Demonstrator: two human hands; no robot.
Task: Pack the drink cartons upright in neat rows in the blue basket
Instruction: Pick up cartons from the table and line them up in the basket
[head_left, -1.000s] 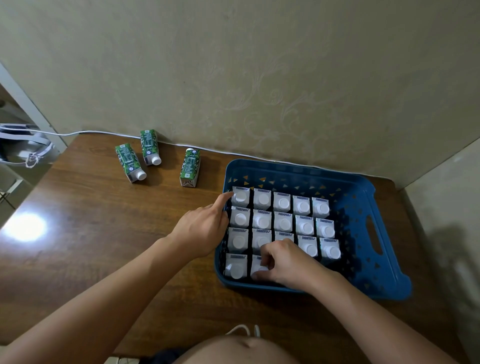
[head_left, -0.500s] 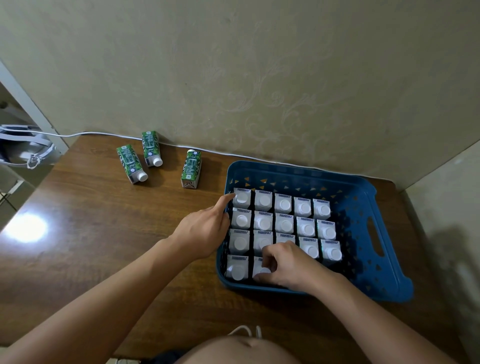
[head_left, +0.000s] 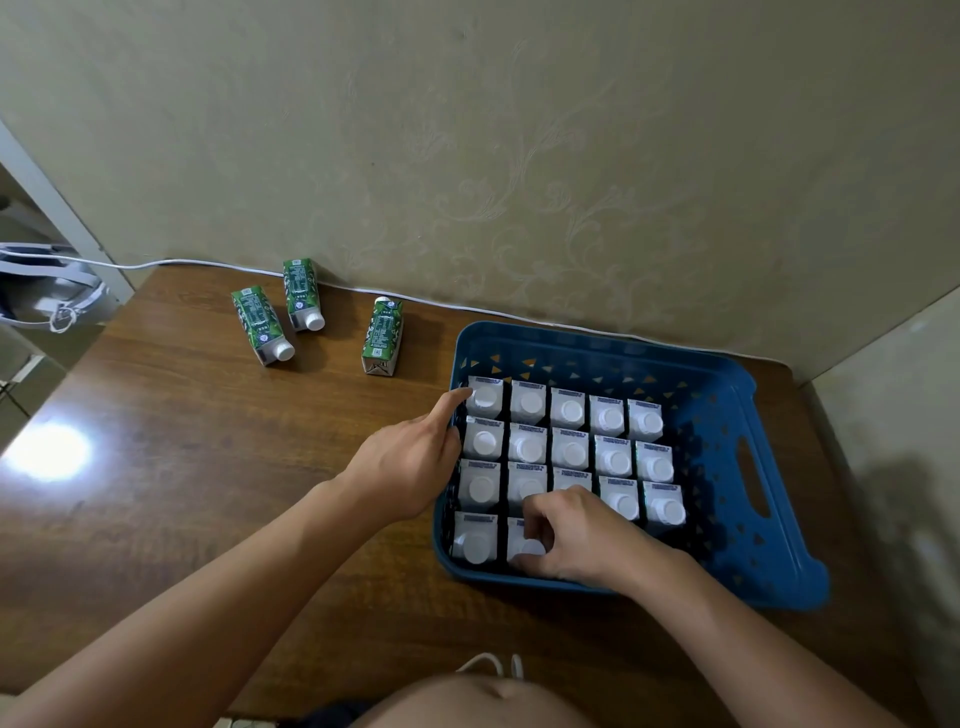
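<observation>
Seventeen cartons, by my count, stand upright in the blue basket (head_left: 727, 395), three full rows of five plus two at the near left. The right hand (head_left: 582, 535) pinches the second carton of the front row (head_left: 522, 545), seating it beside the corner carton (head_left: 475, 538). The left hand (head_left: 410, 467) rests at the basket's left rim, forefinger extended and touching the far-left carton (head_left: 485, 397), other fingers loosely curled. Three loose cartons (head_left: 383, 336) lie at ten o'clock on the surface (head_left: 182, 467); fetching one looks the next move.
</observation>
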